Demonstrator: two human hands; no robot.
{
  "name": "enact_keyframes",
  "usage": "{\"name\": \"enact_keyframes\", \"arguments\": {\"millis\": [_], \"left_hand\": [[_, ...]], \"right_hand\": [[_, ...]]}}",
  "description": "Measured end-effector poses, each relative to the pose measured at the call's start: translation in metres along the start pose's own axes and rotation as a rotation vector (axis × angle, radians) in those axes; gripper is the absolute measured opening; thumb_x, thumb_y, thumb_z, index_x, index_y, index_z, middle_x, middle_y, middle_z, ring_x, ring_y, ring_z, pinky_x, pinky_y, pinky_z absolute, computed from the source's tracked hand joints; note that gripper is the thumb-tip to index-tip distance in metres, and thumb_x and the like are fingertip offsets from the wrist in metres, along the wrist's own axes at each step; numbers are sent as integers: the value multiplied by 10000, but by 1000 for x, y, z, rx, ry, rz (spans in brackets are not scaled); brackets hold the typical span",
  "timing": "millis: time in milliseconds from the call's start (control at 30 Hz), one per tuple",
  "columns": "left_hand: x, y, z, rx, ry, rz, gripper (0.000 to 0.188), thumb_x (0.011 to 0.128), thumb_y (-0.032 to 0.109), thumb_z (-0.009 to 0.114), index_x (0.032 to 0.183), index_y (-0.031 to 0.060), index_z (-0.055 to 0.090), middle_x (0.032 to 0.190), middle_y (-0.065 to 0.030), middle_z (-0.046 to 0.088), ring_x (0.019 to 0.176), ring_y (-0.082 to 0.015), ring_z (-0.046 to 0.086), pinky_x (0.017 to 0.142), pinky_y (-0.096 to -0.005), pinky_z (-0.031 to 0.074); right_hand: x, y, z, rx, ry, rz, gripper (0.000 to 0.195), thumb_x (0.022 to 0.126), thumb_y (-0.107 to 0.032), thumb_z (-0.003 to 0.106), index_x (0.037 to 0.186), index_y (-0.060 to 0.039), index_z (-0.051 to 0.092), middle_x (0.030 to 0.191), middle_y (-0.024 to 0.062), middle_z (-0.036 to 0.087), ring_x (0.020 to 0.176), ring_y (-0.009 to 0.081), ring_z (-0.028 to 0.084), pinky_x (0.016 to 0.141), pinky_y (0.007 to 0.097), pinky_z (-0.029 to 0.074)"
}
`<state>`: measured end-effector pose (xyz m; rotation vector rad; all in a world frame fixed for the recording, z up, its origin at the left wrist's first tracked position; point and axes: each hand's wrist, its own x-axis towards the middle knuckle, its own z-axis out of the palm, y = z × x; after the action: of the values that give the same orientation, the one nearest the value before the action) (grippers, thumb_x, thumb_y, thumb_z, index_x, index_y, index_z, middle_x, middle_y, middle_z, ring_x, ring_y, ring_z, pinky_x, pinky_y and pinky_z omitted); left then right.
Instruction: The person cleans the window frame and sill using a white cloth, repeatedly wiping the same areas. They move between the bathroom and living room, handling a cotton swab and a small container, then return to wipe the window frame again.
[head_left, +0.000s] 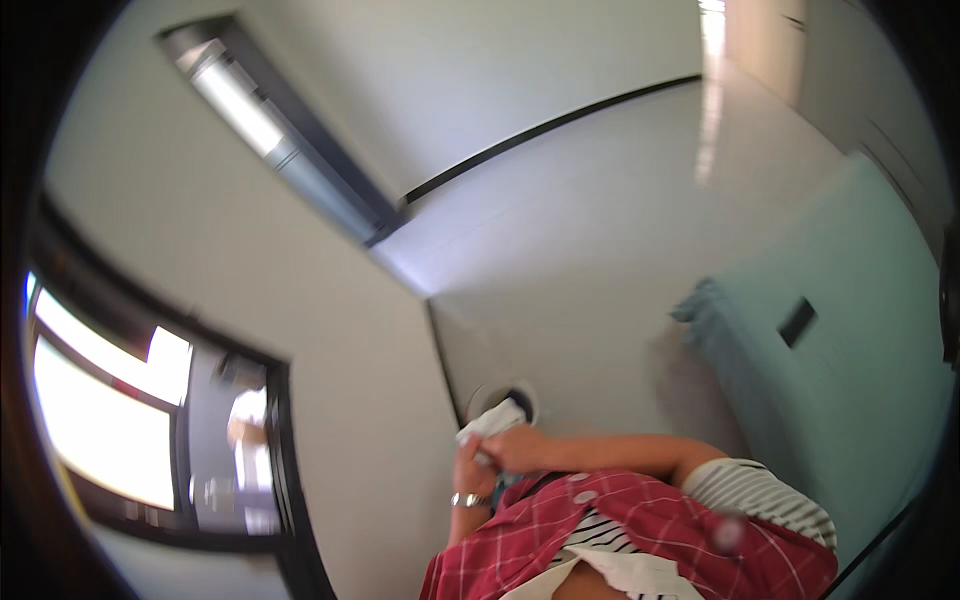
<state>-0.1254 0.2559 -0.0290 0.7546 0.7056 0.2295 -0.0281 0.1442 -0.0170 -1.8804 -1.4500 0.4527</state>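
Observation:
A crumpled white cloth or tissue (493, 420) is held up in front of my body at the bottom middle of the view. My right hand (516, 450) is closed around its lower end. Close against it, my left hand (474, 471), with a metal-banded watch (471, 499) on the wrist, grips the same white piece with thumb and fingers. The exact finger positions are blurred. Just beyond the cloth, a round bin-like container (529, 397) with a dark inside stands on the floor, partly hidden by the cloth.
To the right is a bed-like surface with a teal cover (855, 360), and a small dark flat object (796, 322) lies on it. A pale wall (367, 390) and a dark-framed window (105, 420) stand at left. Farther off is a dark-framed opening (300, 157) in the wall.

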Motion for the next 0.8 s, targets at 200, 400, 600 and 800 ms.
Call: {"name": "enact_keyframes", "arguments": {"millis": [200,400,600,800], "left_hand": [[54,9,17,117,-154,-145,446,942,314,381,1268,18,452,1235,-126,544,1144,-307,508,970,-463,397],[160,23,38,62,-212,59,359,916,156,421,1225,-23,452,1201,-171,543,1075,-326,552,920,-441,455],[289,50,104,-62,-292,172,314,915,95,465,1196,-46,461,1186,-165,547,1082,-311,545,901,-426,469],[406,21,199,-10,-716,-122,328,956,149,416,1219,-35,484,1187,-150,571,1033,-253,557,904,-358,452]], "right_hand": [[-9,14,-45,-29,112,-66,429,798,-152,484,1222,-87,501,658,162,604,598,348,615,508,444,472],[13,75,-88,-18,2,31,583,779,-126,534,1342,-124,383,649,160,586,596,362,596,528,450,465],[-8,184,-163,-47,33,286,469,836,-170,522,1295,-123,440,904,181,617,836,360,596,713,458,471],[-40,242,-246,-9,304,696,399,865,-211,500,1253,-118,495,948,178,627,878,355,590,764,443,464]]}}
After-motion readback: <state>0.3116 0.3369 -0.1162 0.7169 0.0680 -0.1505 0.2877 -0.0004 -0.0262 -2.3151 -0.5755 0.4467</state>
